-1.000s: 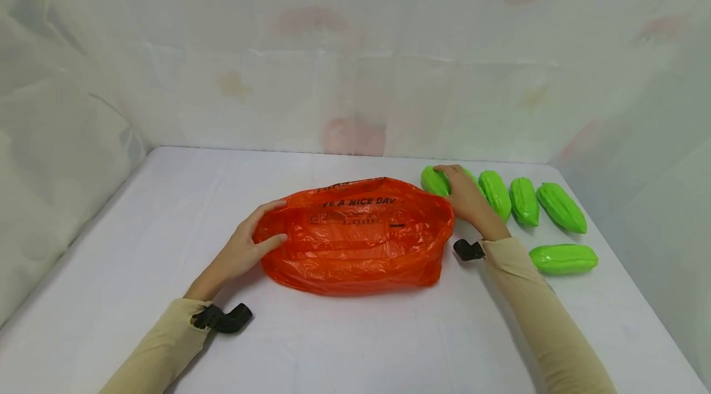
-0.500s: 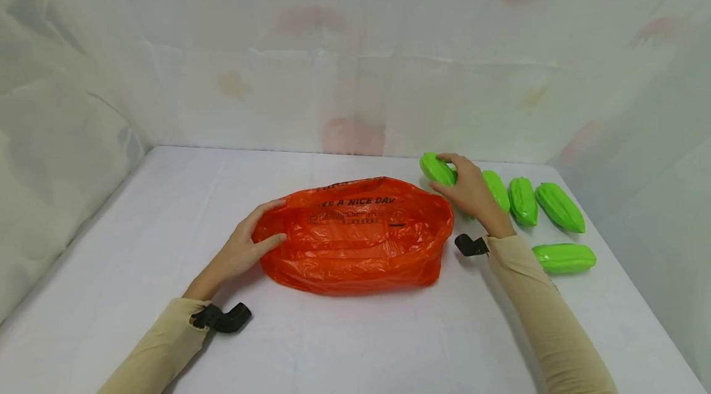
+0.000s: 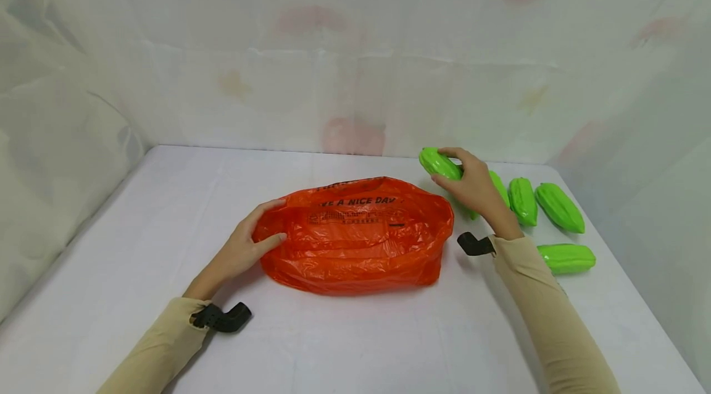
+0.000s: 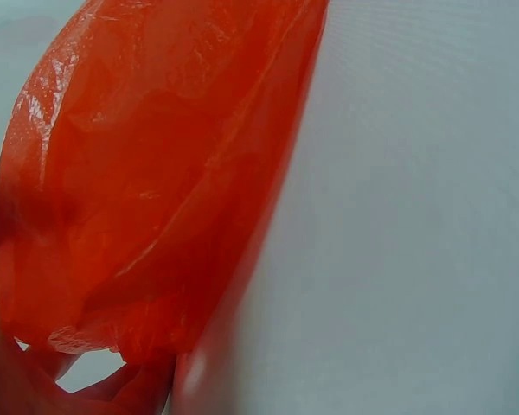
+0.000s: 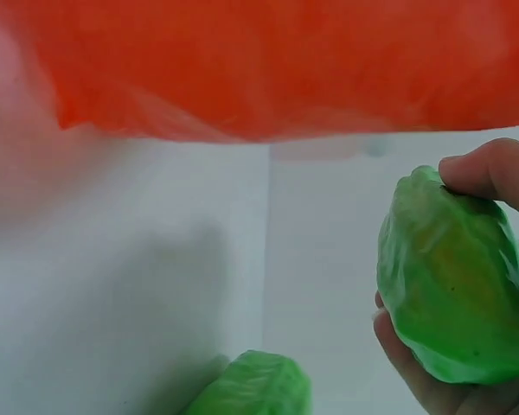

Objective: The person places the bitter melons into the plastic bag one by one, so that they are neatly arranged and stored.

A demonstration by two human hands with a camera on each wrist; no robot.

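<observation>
A red plastic bag (image 3: 344,239) with black lettering lies on the white table, its mouth spread open toward me. My left hand (image 3: 244,243) holds the bag's left end, with thumb and fingers spread along the rim. Red film covers part of those fingers in the left wrist view. Beyond the bag's right corner, my right hand (image 3: 472,184) grips a glossy green ridged oblong fruit (image 3: 437,162), raised off the table. The right wrist view shows the thumb on top of this green fruit (image 5: 454,277) and fingers underneath it.
More green fruits lie at the right: one partly behind the right hand (image 3: 500,187), one upright-lying (image 3: 523,201), one slanted (image 3: 560,207) and one crosswise (image 3: 566,258). A patterned cloth wall (image 3: 278,97) rises behind the table.
My right hand has lifted the green fruit from the table beside the bag, moving slightly up and away. The left hand and the bag have stayed put.
</observation>
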